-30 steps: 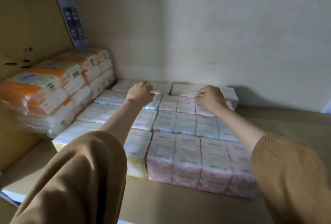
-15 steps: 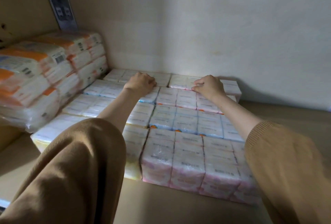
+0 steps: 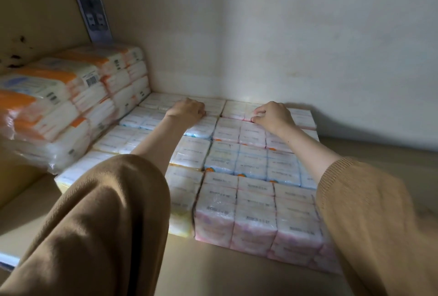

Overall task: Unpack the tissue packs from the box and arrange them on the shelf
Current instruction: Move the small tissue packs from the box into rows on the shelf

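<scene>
Wrapped tissue packs (image 3: 251, 170) lie flat in rows on the beige shelf (image 3: 237, 276), from near the front edge back to the rear wall. My left hand (image 3: 187, 111) rests with curled fingers on the back row, left of centre. My right hand (image 3: 272, 115) is curled on the back right pack (image 3: 239, 108), its fingertips pinching the pack's front edge. Both arms in tan sleeves reach over the packs and hide parts of the left and right columns. No box is in view.
A stack of larger orange-and-white tissue bundles (image 3: 61, 103) fills the shelf's left side. The rear wall (image 3: 308, 47) stands right behind the back row. A metal shelf bracket (image 3: 91, 4) runs up the left wall. Bare shelf board lies to the right (image 3: 379, 153).
Both hands stay on the back row; the right hand's fingers have curled tighter onto the back pack's edge. The camera view has shifted slightly.
</scene>
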The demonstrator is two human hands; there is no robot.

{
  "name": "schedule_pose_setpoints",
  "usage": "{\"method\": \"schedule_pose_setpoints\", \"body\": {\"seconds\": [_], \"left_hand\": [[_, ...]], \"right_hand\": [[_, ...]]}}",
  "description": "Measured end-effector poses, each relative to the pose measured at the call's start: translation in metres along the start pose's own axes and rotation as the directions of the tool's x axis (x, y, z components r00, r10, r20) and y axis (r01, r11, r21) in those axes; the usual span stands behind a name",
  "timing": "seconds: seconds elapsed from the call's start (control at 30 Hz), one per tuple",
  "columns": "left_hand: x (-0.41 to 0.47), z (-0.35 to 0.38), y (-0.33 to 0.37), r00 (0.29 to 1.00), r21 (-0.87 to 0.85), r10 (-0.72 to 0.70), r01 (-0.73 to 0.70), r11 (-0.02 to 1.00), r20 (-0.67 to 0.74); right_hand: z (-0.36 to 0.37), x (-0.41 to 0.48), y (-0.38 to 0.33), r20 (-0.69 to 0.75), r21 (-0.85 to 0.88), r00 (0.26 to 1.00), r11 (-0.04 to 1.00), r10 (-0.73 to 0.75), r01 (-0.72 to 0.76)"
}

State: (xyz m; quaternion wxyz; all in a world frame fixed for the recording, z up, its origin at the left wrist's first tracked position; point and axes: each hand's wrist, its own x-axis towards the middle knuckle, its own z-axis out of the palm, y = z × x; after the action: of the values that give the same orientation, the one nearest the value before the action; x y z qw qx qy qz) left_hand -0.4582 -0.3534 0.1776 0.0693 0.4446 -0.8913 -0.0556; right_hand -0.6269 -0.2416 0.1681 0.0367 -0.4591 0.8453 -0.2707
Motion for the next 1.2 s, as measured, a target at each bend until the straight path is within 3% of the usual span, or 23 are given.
{"method": "schedule_pose_setpoints", "body": {"seconds": [0.3, 1.2], "left_hand": [[-0.060, -0.018, 0.020, 0.996, 0.016, 0.030, -0.028, 0.999, -0.084], [-0.234, -0.048, 0.113, 0.971, 0.095, 0.219, -0.210, 0.973, -0.092]], "right_hand": [[-0.031, -0.040, -0.005, 0.014, -0.011, 0.997, 0.997, -0.078, 0.078], [-0.106, -0.238, 0.010, 0.000, -0.062, 0.990, 0.988, -0.141, 0.141]]}}
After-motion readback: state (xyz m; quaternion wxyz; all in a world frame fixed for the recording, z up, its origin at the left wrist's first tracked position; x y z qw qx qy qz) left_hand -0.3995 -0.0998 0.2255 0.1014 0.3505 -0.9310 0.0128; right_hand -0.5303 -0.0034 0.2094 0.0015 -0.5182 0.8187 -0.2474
